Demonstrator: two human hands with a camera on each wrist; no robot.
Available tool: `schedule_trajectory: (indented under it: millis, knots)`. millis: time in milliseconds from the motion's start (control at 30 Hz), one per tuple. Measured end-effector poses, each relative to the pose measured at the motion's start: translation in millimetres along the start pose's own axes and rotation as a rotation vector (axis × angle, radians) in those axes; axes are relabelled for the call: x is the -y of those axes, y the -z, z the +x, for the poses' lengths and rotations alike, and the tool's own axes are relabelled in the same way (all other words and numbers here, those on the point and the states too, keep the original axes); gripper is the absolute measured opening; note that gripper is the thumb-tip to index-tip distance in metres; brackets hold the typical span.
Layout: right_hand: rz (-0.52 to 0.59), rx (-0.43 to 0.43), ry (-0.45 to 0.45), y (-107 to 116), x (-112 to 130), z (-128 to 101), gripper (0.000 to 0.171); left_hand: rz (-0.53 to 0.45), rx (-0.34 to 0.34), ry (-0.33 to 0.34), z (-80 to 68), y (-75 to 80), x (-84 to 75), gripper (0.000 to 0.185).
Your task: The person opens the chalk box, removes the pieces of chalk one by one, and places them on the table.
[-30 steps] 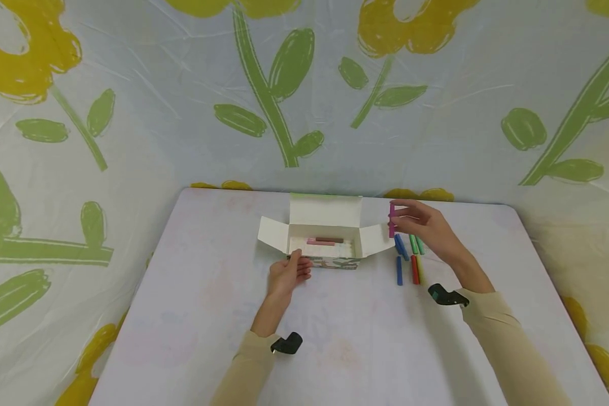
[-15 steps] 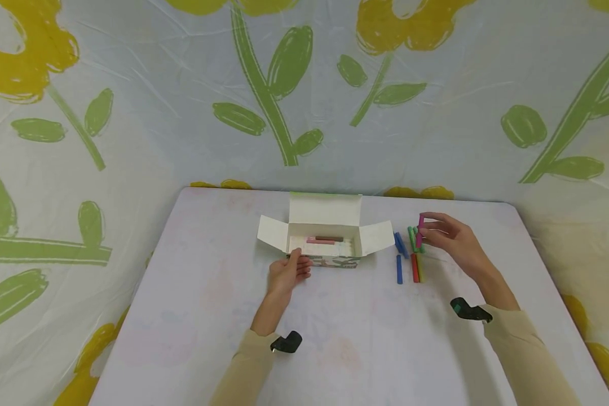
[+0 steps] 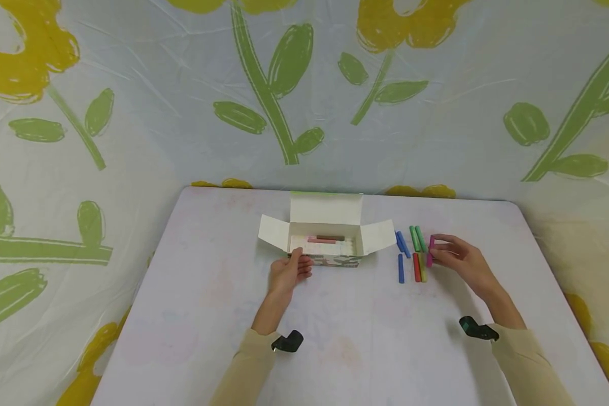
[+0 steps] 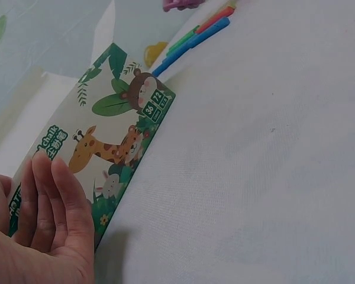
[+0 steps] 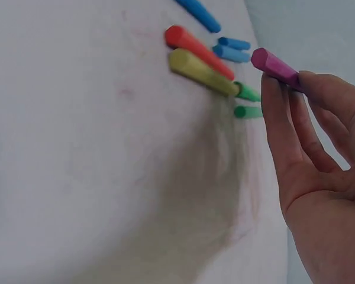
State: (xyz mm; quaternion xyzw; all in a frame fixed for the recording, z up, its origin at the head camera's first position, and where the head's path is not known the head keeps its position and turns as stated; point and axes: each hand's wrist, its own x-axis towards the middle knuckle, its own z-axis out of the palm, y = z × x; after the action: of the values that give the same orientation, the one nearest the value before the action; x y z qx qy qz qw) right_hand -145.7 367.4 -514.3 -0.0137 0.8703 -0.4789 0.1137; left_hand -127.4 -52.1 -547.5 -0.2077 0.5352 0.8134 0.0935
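An open chalk box (image 3: 342, 261) with animal pictures on its front (image 4: 106, 136) holds pink and brown chalk sticks (image 3: 330, 239) on top of pale ones. At its front left, my left hand (image 3: 283, 277) holds the front wall, thumb at the rim and fingers along the outside. My right hand (image 3: 464, 264) pinches a magenta chalk stick (image 5: 277, 67) between thumb and fingertips, just above the table. Beside it lie a red chalk stick (image 3: 416, 267), a yellow chalk stick (image 3: 423, 268), two green chalk sticks (image 3: 415, 239) and several blue chalk sticks (image 3: 401, 269).
The box's side flaps (image 3: 378, 237) spread outward and its lid (image 3: 326, 208) stands up at the back. All of this rests on a pale table (image 3: 335, 338). A flower-patterned sheet (image 3: 182, 84) hangs around the table.
My right hand has moved right and toward me with the magenta chalk stick, from near the box's right flap to beside the yellow stick. The left hand stays at the box.
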Motion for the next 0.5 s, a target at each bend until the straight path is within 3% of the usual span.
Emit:
schedule_trajectory:
  millis: [300,500]
  knots:
    - [-0.057,0.02,0.011,-6,-19,-5,0.053,0.005,-0.003,-0.011,0.0,-0.4,0.6,0.035]
    - [-0.197,-0.001,0.04,-14,-12,-1,0.049,-0.003,-0.006,-0.007,-0.4,-0.2,0.7,0.035]
